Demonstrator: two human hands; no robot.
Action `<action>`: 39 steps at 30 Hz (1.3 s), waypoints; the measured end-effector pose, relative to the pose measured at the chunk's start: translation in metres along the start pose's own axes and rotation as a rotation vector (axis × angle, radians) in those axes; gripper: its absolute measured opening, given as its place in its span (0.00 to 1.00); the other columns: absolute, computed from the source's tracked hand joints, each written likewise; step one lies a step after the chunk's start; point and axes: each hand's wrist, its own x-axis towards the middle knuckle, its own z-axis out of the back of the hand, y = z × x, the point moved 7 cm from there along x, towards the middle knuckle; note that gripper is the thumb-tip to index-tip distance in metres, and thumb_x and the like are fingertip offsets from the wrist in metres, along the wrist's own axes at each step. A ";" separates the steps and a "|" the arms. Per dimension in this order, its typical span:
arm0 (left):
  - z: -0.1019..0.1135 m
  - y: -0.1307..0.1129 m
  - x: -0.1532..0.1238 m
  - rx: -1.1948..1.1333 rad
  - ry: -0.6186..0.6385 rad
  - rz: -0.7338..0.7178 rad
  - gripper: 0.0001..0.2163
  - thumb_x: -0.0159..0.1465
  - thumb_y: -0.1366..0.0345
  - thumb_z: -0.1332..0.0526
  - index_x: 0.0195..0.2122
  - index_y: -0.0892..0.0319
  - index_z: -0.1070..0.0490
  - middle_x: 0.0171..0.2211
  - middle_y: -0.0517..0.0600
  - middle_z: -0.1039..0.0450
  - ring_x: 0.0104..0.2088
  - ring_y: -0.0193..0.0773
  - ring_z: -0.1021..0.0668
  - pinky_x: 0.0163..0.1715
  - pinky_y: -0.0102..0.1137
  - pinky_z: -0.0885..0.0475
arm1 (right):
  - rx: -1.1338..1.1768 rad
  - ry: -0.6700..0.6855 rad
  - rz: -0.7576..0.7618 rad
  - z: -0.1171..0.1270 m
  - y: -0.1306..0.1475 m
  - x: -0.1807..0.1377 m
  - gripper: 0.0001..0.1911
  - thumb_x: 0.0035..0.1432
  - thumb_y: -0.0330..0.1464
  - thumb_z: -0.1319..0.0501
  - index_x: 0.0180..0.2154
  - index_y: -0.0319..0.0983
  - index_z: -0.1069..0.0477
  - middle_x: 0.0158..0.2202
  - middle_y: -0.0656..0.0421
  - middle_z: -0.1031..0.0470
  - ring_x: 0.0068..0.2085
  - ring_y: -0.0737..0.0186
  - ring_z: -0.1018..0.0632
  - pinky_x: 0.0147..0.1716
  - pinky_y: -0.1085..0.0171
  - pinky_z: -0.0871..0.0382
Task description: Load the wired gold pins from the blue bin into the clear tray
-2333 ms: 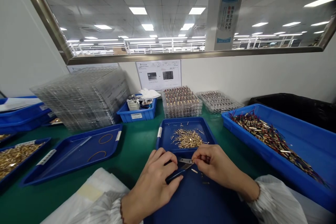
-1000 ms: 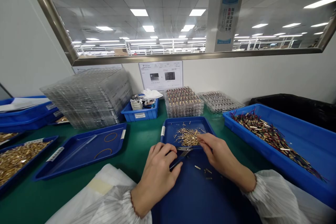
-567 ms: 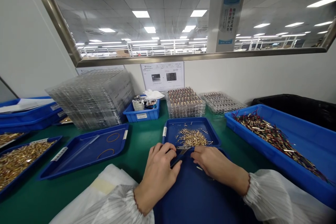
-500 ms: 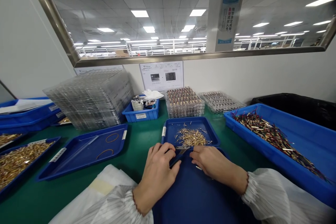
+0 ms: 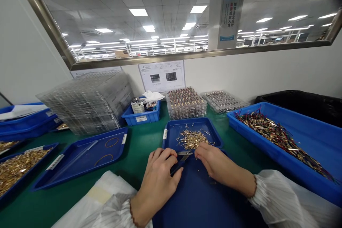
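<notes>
My left hand is wrapped round the dark handles of a pair of pliers, whose metal jaws point right. Just right of those jaws, the fingers of my right hand are pinched together; anything between them is too small or hidden to make out. Below both hands lies a dark blue tray with a few tiny bits on it. Beyond the pliers, a heap of small brass-coloured pins lies in a smaller blue tray.
At right stands a blue bin of wired metal parts. Behind are stacked clear trays and a small blue box with white gloves. A tall plastic stack, a shallow tray and a tray of brass parts are left.
My right hand has lifted slightly toward the pin heap, and its fingers are drawn together. The pliers remain in my left hand. The whole view has shifted a little.
</notes>
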 end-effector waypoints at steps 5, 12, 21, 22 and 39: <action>-0.004 -0.013 -0.002 -0.106 0.090 -0.096 0.02 0.53 0.66 0.44 0.27 0.57 0.33 0.34 0.46 0.35 0.37 0.36 0.35 0.40 0.36 0.40 | 0.085 -0.066 -0.039 0.011 0.001 -0.004 0.11 0.54 0.22 0.56 0.33 0.37 0.38 0.31 0.57 0.38 0.31 0.67 0.33 0.32 0.68 0.40; -0.003 -0.015 -0.002 -0.112 0.086 -0.128 0.03 0.53 0.65 0.44 0.27 0.57 0.33 0.34 0.46 0.36 0.38 0.37 0.36 0.42 0.36 0.42 | -0.032 0.043 -0.005 0.004 0.007 -0.008 0.12 0.52 0.20 0.54 0.32 0.37 0.36 0.31 0.58 0.38 0.29 0.68 0.33 0.27 0.69 0.41; -0.003 -0.015 -0.006 -0.030 0.118 -0.104 0.05 0.55 0.64 0.47 0.27 0.57 0.34 0.33 0.46 0.36 0.34 0.37 0.36 0.37 0.37 0.41 | 0.236 -0.116 -0.059 0.011 -0.002 -0.005 0.09 0.52 0.24 0.50 0.35 0.38 0.36 0.29 0.60 0.34 0.31 0.68 0.33 0.32 0.68 0.40; -0.002 -0.016 -0.006 -0.026 0.111 -0.104 0.05 0.55 0.64 0.48 0.27 0.57 0.35 0.33 0.46 0.36 0.35 0.37 0.36 0.37 0.37 0.41 | 0.248 -0.124 -0.062 0.011 -0.003 -0.004 0.08 0.52 0.24 0.50 0.31 0.38 0.35 0.28 0.60 0.34 0.31 0.68 0.33 0.31 0.69 0.41; 0.015 -0.019 -0.007 -0.179 -0.084 -0.104 0.04 0.54 0.66 0.45 0.26 0.58 0.32 0.33 0.49 0.34 0.33 0.36 0.34 0.35 0.36 0.38 | 0.568 -0.222 -0.200 0.020 -0.010 -0.001 0.05 0.46 0.24 0.49 0.22 0.36 0.38 0.20 0.63 0.39 0.22 0.73 0.38 0.21 0.72 0.44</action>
